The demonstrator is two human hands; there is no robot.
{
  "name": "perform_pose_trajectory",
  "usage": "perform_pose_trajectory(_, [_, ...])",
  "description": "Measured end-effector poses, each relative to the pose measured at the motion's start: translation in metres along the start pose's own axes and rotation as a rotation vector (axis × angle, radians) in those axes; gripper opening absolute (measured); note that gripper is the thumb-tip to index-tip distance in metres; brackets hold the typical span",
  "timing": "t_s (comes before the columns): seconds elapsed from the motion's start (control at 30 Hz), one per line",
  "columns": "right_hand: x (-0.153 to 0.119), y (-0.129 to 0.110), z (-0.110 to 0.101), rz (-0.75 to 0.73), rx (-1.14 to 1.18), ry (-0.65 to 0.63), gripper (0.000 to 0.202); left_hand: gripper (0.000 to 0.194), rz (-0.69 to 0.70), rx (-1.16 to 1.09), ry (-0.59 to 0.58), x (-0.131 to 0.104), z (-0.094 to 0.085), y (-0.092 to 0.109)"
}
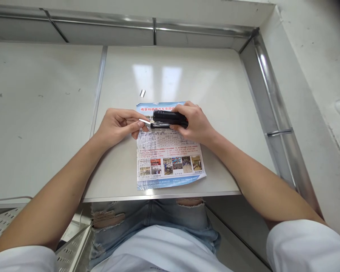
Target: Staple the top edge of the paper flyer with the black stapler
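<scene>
A black stapler (170,118) is held over a printed sheet (172,151), its top arm and base apart at the left end. My right hand (194,121) is wrapped round the stapler's right end. Between its thumb and fingers, my left hand (121,126) pinches a small silvery strip (145,122) that reaches the stapler's open left end. The sheet has red text, a table and small photos, and many staple-like marks run down its left side. Its lower right corner curls up.
A small silvery staple strip (142,93) lies on the white table (209,83) beyond the sheet. Metal rails (124,22) border the table at the back and right. Below the front edge at the left is a perforated metal rack (5,223).
</scene>
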State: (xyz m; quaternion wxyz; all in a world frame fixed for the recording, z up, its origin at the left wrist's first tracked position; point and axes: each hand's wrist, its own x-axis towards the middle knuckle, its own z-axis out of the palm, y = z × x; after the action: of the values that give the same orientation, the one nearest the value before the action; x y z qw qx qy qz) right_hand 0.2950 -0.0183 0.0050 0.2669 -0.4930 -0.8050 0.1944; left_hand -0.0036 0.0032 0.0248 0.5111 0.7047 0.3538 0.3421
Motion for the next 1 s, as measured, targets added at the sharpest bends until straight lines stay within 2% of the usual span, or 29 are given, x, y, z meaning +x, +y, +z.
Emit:
perform_pose_trajectory(0.17, [-0.006,-0.012,-0.003,-0.161,-0.105,0.116,0.044,0.024,-0.006,0.024,-0.008,-0.001,0.006,0.004])
perform_pose_trajectory(0.3, [-0.014,-0.018,0.001,-0.430,-0.185,-0.029,0.033,0.025,0.005,0.031,-0.036,-0.002,0.009,0.006])
perform_pose_trajectory(0.37, [-0.016,-0.018,0.004,-0.550,-0.224,-0.083,0.038,0.025,0.011,0.034,-0.048,-0.002,0.009,0.006])
perform_pose_trajectory(0.43, [-0.016,-0.017,0.007,-0.610,-0.254,-0.079,0.045,0.024,0.018,0.031,-0.052,-0.002,0.008,0.006])
perform_pose_trajectory(0.6, [-0.014,-0.015,0.008,-0.597,-0.285,-0.003,0.055,0.023,0.034,0.029,-0.056,-0.002,0.008,0.005])
perform_pose_trajectory(0.8, [-0.014,-0.014,0.004,-0.577,-0.263,0.010,0.051,0.033,0.046,-0.046,-0.081,0.000,0.009,0.006])
perform_pose_trajectory(0.9, [-0.013,-0.016,0.000,-0.483,-0.223,-0.010,0.049,0.046,0.039,-0.108,-0.086,0.000,0.007,0.007])
perform_pose_trajectory(1.0, [-0.012,-0.017,-0.005,-0.323,-0.196,-0.022,0.047,0.051,0.026,-0.084,-0.047,0.001,0.005,0.006])
